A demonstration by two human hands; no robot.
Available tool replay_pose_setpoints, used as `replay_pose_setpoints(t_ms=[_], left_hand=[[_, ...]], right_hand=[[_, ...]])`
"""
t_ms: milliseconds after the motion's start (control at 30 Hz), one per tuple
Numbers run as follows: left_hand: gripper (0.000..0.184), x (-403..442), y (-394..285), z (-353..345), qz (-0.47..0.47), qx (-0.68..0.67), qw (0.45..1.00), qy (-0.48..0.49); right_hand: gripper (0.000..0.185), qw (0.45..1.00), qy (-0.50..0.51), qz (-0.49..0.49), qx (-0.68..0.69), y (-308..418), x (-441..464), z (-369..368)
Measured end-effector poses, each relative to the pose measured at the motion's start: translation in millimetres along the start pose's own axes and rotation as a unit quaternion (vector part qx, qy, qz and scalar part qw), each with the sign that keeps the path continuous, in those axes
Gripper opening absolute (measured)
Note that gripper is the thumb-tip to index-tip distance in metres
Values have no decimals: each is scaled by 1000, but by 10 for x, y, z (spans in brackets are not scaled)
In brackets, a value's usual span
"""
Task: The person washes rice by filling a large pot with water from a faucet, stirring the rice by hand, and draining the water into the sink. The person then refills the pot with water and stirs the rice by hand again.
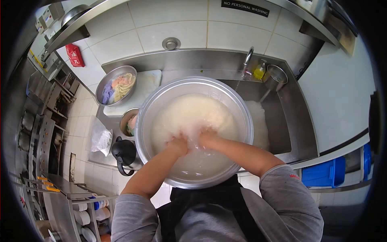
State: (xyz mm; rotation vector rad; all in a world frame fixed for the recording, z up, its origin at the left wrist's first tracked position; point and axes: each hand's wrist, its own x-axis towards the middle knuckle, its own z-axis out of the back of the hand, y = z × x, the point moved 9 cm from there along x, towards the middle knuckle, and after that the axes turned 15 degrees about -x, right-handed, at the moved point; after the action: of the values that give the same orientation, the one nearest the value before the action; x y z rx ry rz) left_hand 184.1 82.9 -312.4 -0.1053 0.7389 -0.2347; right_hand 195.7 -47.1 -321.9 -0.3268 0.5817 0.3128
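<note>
A large round metal basin [142, 139] full of cloudy whitish water [193, 167] stands in front of me, and a pale mass like rice [197, 107] lies under the surface toward its far side. My left hand [178, 145] is dipped into the water left of the middle, its fingers spread and partly hidden. Close beside it, my right hand [207, 137] reaches into the same water with fingers apart and their tips blurred by the murk. Neither hand shows an object in its grasp.
Left of the basin are a bowl of coloured cloths [117, 86] on a white cutting board [150, 82], a small metal pot [128, 121], a black jug [123, 151] and a plastic bag [100, 137]. A sink [280, 125], tap [247, 60] and yellow soap bottle [259, 70] are at right.
</note>
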Motion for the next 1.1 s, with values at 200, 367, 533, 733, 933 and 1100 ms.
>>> replay_pose_setpoints(t_ms=[200,367,533,733,933,1100], left_hand=[[92,-461,424,189,-7,80,996,42],[83,-270,631,4,34,47,998,-4],[41,-435,-218,-257,-42,46,998,5],[48,-763,-597,-271,-174,63,981,57],[74,-787,113,-216,-226,99,965,95],[61,-988,-106,-188,-151,65,977,132]], right_hand=[[72,962,-74,254,-62,11,-448,-51],[62,999,-24,37,-6,-705,-519,1],[57,993,106,-43,-35,-195,-616,-228],[56,940,-95,325,-32,129,-654,-419],[43,969,177,-10,-170,-323,-1040,-460],[39,974,165,149,-36,822,-1052,-299]])
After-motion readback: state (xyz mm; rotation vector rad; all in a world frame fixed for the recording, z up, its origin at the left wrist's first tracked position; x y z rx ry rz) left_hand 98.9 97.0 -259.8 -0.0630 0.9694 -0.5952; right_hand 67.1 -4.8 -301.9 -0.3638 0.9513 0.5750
